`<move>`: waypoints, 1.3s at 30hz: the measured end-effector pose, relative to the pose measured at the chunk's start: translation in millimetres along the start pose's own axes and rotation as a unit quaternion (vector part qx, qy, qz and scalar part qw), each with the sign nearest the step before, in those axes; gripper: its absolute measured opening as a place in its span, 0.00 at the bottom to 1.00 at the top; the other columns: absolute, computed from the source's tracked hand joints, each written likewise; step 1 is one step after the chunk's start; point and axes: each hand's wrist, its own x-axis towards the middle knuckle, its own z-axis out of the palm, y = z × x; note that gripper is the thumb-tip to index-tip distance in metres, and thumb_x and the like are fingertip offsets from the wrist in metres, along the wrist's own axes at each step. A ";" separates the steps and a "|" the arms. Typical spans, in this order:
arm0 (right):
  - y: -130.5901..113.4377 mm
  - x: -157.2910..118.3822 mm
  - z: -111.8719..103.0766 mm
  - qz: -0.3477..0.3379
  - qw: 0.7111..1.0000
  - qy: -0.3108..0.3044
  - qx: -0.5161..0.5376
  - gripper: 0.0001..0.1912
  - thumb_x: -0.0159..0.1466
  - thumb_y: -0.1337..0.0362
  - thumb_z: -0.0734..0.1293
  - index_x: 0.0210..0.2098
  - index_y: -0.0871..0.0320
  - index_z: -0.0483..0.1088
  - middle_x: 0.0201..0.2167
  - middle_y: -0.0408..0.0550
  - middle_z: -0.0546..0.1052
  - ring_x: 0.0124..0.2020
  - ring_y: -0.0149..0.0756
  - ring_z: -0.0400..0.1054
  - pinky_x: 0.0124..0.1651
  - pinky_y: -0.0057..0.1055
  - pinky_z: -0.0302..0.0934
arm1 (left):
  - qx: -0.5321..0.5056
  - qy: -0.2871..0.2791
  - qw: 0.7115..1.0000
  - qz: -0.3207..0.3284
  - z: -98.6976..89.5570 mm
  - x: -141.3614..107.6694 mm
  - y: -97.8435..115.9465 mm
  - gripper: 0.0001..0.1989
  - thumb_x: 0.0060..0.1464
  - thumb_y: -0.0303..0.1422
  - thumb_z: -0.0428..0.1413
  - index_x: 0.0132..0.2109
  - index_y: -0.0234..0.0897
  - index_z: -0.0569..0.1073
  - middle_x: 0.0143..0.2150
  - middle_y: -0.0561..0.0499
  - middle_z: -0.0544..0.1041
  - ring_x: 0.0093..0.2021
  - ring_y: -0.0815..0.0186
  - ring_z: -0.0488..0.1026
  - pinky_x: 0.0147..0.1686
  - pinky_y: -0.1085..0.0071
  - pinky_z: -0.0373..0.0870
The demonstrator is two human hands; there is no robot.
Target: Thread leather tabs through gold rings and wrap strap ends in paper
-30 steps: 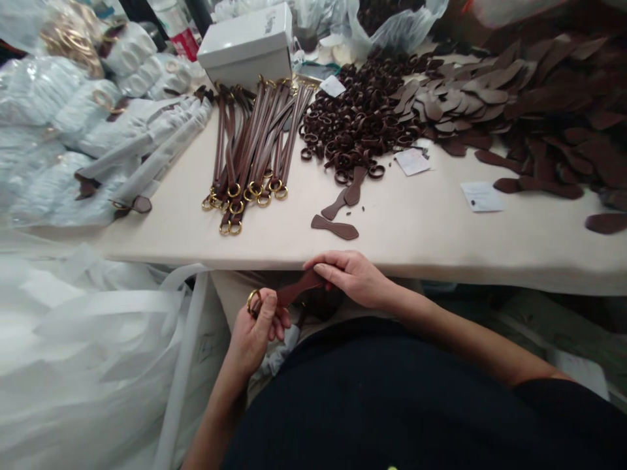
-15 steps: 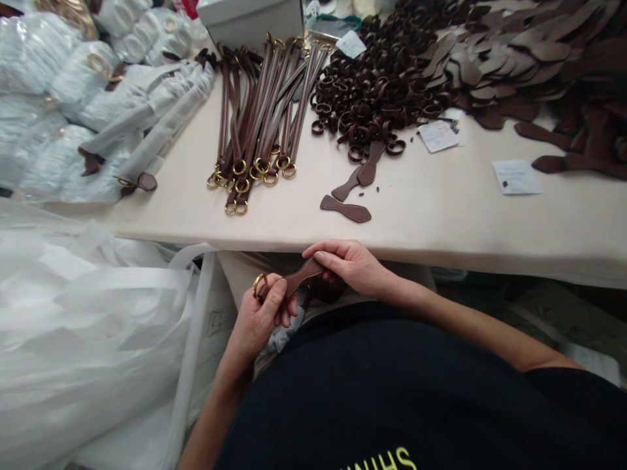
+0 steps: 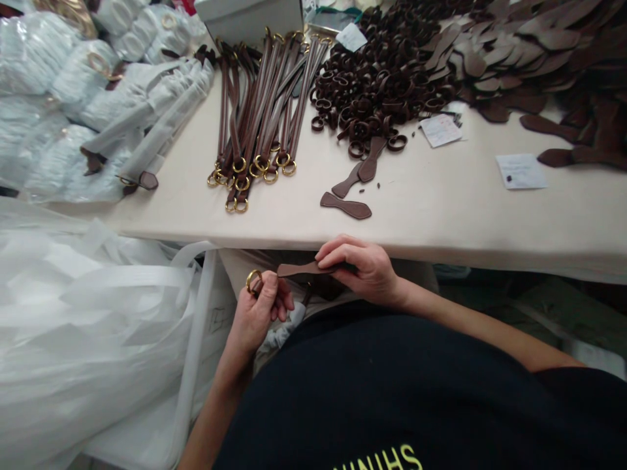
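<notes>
Over my lap, below the table's front edge, my left hand (image 3: 259, 310) pinches the end of a strap with a gold ring (image 3: 254, 281) standing up from it. My right hand (image 3: 365, 267) is closed on a brown leather tab (image 3: 304, 268), thumb below and fingers above. The tab's free end points left and meets my left fingertips; whether they grip it cannot be made out. Three similar tabs lie on the table, the nearest (image 3: 345, 205) by itself, the others overlapping beside the pile of leather loops (image 3: 372, 91).
Brown straps with gold rings (image 3: 259, 111) lie on the pale table (image 3: 441, 222), before a grey box (image 3: 249, 16). Flat leather pieces (image 3: 514, 59) are heaped at the right, near paper notes (image 3: 521, 171). Plastic-wrapped bundles (image 3: 44, 137) fill the left, above a white bag (image 3: 88, 339).
My right hand has moved slightly right and turned, and the tab's left end has come out from under my left thumb. The tab now lies more level. The ring stays in my left hand.
</notes>
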 end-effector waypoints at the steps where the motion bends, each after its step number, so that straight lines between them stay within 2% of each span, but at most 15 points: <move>1: 0.4 -0.3 -0.3 -0.031 0.999 0.000 -0.014 0.05 0.68 0.70 0.65 0.37 0.57 0.73 0.40 0.51 0.77 0.41 0.34 0.73 0.44 0.31 0.69 | -0.013 -0.010 1.000 -0.004 -0.1 -1.1 0.1 0.24 0.62 0.53 0.51 0.32 0.36 0.69 0.22 0.51 0.74 0.17 0.73 0.66 0.16 0.78 0.57; 6: 6.6 -1.2 3.3 -0.133 0.990 0.009 -0.044 0.05 0.68 0.73 0.64 0.39 0.59 0.71 0.41 0.52 0.77 0.42 0.32 0.73 0.43 0.29 0.70 | -0.050 -0.019 0.999 0.003 0.3 -6.3 3.2 0.21 0.64 0.49 0.51 0.33 0.36 0.70 0.22 0.53 0.73 0.17 0.74 0.65 0.17 0.79 0.58; 12: 9.8 -4.5 4.0 -0.168 0.984 0.001 -0.058 0.08 0.67 0.76 0.64 0.41 0.59 0.71 0.43 0.53 0.76 0.44 0.33 0.72 0.46 0.29 0.71 | -0.029 -0.015 0.999 0.007 -1.3 -8.2 2.9 0.21 0.65 0.47 0.51 0.31 0.36 0.70 0.22 0.54 0.72 0.17 0.75 0.65 0.17 0.79 0.58; 18: 13.0 -6.2 5.1 -0.157 0.986 0.009 -0.056 0.06 0.68 0.75 0.64 0.41 0.59 0.70 0.44 0.53 0.76 0.45 0.33 0.72 0.47 0.29 0.70 | 0.015 -0.010 1.000 0.011 -0.2 -11.8 5.2 0.19 0.65 0.45 0.52 0.31 0.35 0.70 0.23 0.53 0.73 0.18 0.74 0.65 0.18 0.78 0.59; 21: 13.9 -4.6 7.5 -0.144 0.987 -0.001 -0.065 0.03 0.68 0.68 0.67 0.42 0.60 0.71 0.44 0.54 0.76 0.44 0.34 0.73 0.46 0.30 0.71 | 0.045 -0.008 0.999 0.019 0.8 -12.6 7.5 0.19 0.65 0.44 0.51 0.31 0.36 0.70 0.24 0.53 0.73 0.19 0.74 0.66 0.19 0.77 0.60; 25: 13.4 -1.8 14.4 -0.124 0.984 -0.044 -0.123 0.19 0.66 0.53 0.70 0.48 0.62 0.72 0.43 0.57 0.77 0.43 0.39 0.73 0.45 0.35 0.71 | 0.095 -0.006 0.995 0.021 4.0 -11.1 7.4 0.19 0.66 0.43 0.51 0.30 0.36 0.69 0.24 0.54 0.73 0.19 0.74 0.66 0.22 0.76 0.61; 29: 12.5 -0.6 21.0 -0.132 0.976 -0.055 -0.163 0.16 0.70 0.55 0.66 0.45 0.63 0.74 0.36 0.54 0.78 0.36 0.36 0.73 0.39 0.32 0.68 | 0.113 -0.023 0.993 0.006 9.5 -9.7 6.2 0.20 0.65 0.44 0.50 0.29 0.36 0.69 0.22 0.54 0.72 0.19 0.73 0.65 0.23 0.75 0.61; 37: 9.2 -1.5 21.3 -0.112 0.987 -0.054 -0.099 0.12 0.70 0.60 0.66 0.39 0.64 0.75 0.29 0.49 0.75 0.30 0.32 0.68 0.33 0.27 0.64 | 0.073 -0.052 0.996 -0.009 15.4 -6.2 3.4 0.21 0.65 0.46 0.50 0.28 0.36 0.66 0.21 0.53 0.72 0.18 0.74 0.63 0.21 0.75 0.58; 39: 7.7 -0.8 20.3 -0.097 0.990 -0.048 -0.089 0.10 0.69 0.62 0.67 0.36 0.63 0.75 0.28 0.48 0.74 0.28 0.31 0.67 0.31 0.26 0.62 | 0.038 -0.052 0.998 -0.012 15.4 -4.9 0.3 0.19 0.65 0.46 0.50 0.31 0.36 0.66 0.22 0.53 0.73 0.17 0.74 0.63 0.19 0.75 0.57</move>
